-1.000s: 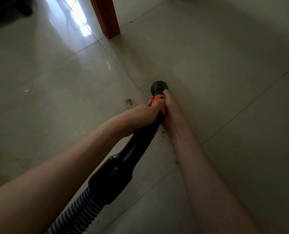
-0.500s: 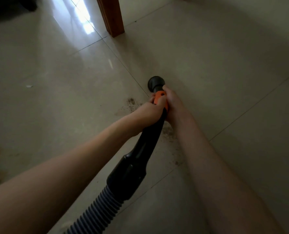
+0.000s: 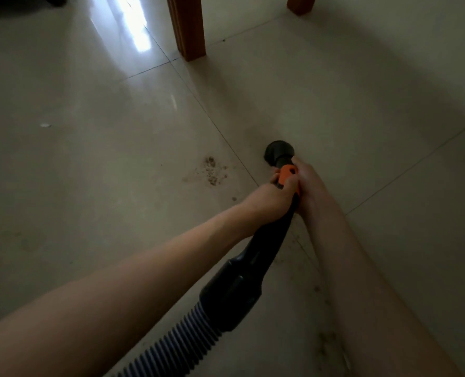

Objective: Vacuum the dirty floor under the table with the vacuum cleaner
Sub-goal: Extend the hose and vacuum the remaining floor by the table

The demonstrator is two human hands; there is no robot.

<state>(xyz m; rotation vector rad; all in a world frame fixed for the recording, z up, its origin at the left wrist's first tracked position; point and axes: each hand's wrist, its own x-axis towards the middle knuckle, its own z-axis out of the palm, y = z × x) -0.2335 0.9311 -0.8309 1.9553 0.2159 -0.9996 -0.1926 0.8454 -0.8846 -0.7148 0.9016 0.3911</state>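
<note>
Both my hands grip the black vacuum handle [image 3: 269,248] with its orange part [image 3: 287,174]. My left hand [image 3: 269,200] wraps it from the left and my right hand [image 3: 308,183] from the right. The round black nozzle [image 3: 277,153] sticks out past my fingers and points down at the pale tiled floor [image 3: 90,172]. A patch of brown dirt [image 3: 212,171] lies on the tile just left of the nozzle. More faint specks [image 3: 326,338] lie on the floor between my forearms. The ribbed hose [image 3: 177,344] runs back to the lower left.
Two wooden table legs stand at the top, one [image 3: 189,25] in the middle and one [image 3: 300,4] to its right. A small white scrap [image 3: 45,125] lies on the tile at left. Window glare [image 3: 136,25] shines on the floor at the upper left.
The nozzle and both hands have moved forward and right, away from the brown dirt patch. The view has lifted, so a second table leg shows now.
</note>
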